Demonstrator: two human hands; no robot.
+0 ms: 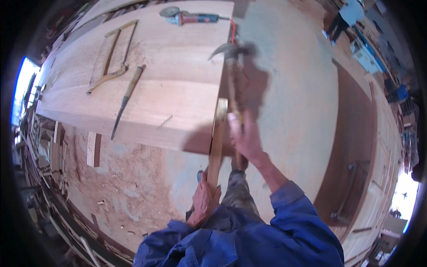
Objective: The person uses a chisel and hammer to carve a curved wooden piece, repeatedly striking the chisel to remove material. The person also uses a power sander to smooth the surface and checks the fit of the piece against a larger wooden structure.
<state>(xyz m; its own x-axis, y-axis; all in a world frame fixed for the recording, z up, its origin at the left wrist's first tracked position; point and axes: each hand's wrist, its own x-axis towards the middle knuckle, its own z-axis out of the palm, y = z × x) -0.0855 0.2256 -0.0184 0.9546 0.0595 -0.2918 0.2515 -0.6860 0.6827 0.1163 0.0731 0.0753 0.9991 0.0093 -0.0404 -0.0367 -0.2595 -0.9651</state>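
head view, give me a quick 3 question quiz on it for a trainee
1. True or false: the right hand grips a claw hammer raised over the panel edge.
2. What does the left hand hold? A) angle grinder B) wooden strip C) chisel
3. Which power tool lies at the far end of the wooden panel?

Key:
1. True
2. B, the wooden strip, held upright against the panel edge
3. The angle grinder with a red cord
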